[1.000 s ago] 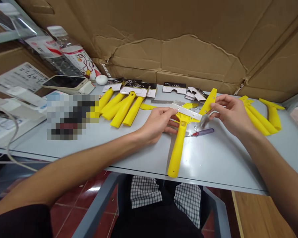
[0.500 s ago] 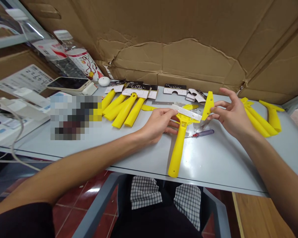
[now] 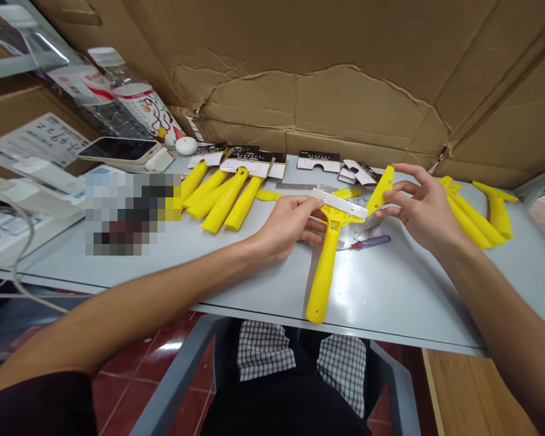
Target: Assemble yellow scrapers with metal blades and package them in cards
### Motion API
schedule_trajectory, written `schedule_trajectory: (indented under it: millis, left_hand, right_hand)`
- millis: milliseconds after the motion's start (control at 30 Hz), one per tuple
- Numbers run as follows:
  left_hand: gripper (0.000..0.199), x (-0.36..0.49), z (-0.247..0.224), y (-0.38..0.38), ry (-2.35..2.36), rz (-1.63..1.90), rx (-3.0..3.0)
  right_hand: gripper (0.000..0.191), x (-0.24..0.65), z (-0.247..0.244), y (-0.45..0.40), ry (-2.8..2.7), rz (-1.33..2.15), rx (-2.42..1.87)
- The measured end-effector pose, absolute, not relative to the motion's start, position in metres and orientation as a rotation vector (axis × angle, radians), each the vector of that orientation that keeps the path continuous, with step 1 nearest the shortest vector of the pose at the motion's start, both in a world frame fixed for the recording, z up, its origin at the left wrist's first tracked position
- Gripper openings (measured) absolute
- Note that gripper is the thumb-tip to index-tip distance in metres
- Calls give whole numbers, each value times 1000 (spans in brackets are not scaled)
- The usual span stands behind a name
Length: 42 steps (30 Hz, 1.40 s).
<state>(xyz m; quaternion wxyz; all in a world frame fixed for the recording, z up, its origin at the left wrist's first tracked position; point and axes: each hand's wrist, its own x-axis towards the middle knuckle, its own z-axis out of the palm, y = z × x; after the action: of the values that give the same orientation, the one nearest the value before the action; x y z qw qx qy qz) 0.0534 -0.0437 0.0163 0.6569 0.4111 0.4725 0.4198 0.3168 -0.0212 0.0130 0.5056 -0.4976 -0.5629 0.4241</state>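
Note:
My left hand (image 3: 293, 227) is closed on the head of a yellow scraper (image 3: 323, 275), whose handle points down toward the table's front edge. A metal blade (image 3: 340, 203) lies along the scraper's head, with my left thumb at its left end. Between the thumb and fingers of my right hand (image 3: 420, 209) is a yellow cover plate (image 3: 381, 192) with small holes, tilted at the right end of the blade. Behind the scraper lie another yellow plate (image 3: 267, 195) and more metal blades (image 3: 295, 186). A screwdriver (image 3: 367, 243) with a purple handle and small nuts (image 3: 355, 234) rest close by.
Several yellow scrapers with card labels (image 3: 227, 197) lie left of centre, and more yellow scraper bodies (image 3: 476, 221) at the right. Loose cards (image 3: 318, 161) are at the back. A phone (image 3: 118, 150), bottles (image 3: 140, 100) and cables (image 3: 25, 260) occupy the left. Cardboard (image 3: 345, 36) stands behind.
My right hand has tilted the yellow cover plate further over, its top leaning right, its lower end near the blade's right end. My left hand still holds the scraper.

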Motion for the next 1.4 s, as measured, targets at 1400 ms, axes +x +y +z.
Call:
schedule_trajectory:
  millis: [1400]
  left_hand:
    - [20, 56, 14, -43, 1013, 998, 913]
  right_hand:
    - [24, 270, 6, -46, -1182, 1100, -1159]
